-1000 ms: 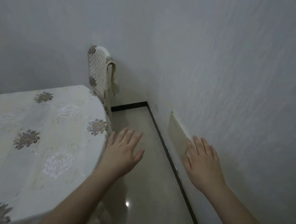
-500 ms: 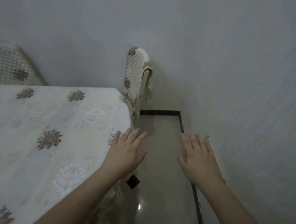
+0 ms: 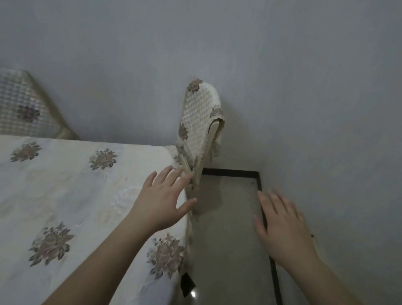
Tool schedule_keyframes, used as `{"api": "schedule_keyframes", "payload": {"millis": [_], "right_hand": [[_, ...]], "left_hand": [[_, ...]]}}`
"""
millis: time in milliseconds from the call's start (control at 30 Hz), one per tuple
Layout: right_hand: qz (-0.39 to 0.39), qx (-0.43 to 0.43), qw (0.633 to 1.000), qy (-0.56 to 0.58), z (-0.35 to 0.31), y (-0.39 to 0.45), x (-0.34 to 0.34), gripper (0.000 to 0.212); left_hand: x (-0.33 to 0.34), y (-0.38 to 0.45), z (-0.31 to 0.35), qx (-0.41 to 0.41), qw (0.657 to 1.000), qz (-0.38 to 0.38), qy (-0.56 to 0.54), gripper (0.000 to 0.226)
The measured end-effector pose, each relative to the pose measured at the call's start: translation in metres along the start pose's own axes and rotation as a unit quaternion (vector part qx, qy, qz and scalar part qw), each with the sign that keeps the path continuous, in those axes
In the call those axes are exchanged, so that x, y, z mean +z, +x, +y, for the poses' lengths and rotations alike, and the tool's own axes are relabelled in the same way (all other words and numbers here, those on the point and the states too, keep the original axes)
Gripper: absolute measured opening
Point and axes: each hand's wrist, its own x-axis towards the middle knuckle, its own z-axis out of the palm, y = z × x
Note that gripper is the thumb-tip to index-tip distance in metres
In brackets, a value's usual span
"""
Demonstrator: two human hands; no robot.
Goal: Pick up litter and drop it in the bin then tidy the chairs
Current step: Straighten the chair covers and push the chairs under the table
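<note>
Two chairs in view, both w/ quilted cream covers and brown flower patches. Nearer chair (image 3: 199, 126) stands upright just past my left hand (image 3: 163, 201), back running tall and edge-on to me, tucked at the table (image 3: 36, 194) corner by the wall (image 3: 330, 92). Other chair (image 3: 9, 104) is far left behind the table. Floral cloth on the table, glossy floor (image 3: 228, 245) w/ dark border. Right hand (image 3: 284, 230) hovers over the floor; both hands spread flat, holding nothing.

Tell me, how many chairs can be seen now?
2. One chair stands at the table's far right corner, near the wall. Another chair is behind the table, far left, cut by the frame. Others may be hidden.
</note>
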Motion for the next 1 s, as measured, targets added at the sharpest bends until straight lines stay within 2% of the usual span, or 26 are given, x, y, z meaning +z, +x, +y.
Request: {"api": "schedule_keyframes", "payload": {"millis": [233,500,667,800,1000], "right_hand": [[0.030,-0.011,0.999,0.016,0.037,0.113,0.003,0.060],[0.047,-0.053,0.995,0.077,0.065,0.251,-0.020,0.063],[0.036,-0.092,0.989,0.109,0.064,0.314,-0.013,0.070],[0.033,-0.123,0.984,0.121,0.060,0.352,-0.001,0.061],[0.008,-0.152,0.981,0.122,0.039,0.420,0.013,0.061]], "left_hand": [[-0.004,0.112,0.010,-0.011,0.998,0.062,-0.007,0.070],[-0.026,0.241,0.028,-0.046,0.998,0.047,0.023,0.072],[-0.022,0.279,0.016,-0.073,0.995,0.053,0.032,0.074],[-0.015,0.308,0.002,-0.077,0.995,0.054,0.035,0.073],[0.006,0.355,-0.038,-0.080,0.995,0.043,0.031,0.071]]}}
